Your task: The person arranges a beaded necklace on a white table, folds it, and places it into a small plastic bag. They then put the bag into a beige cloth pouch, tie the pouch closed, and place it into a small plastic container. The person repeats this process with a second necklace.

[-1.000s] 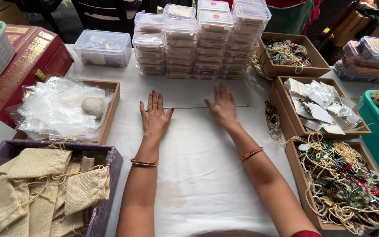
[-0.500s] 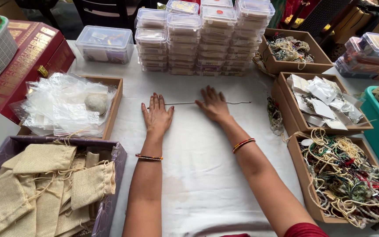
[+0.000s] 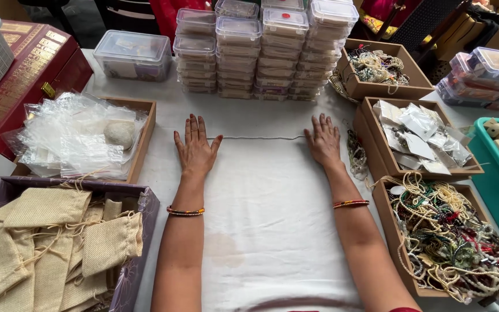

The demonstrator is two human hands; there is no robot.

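Fingers of the left hand (image 3: 194, 151) and right hand (image 3: 324, 140) lie flat and spread, gripping nothing, pressing the ends of a thin silvery chain (image 3: 261, 137) stretched across the white tablecloth (image 3: 261, 219) toward its far edge; it looks light and floppy, best pinched at the ends.

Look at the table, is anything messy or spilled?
Yes, a little. A faint brownish stain marks the white cloth between the arms. A beaded strand lies loose on the cloth by the right hand, outside the boxes. The left hand and right hand pin a thin chain straight.
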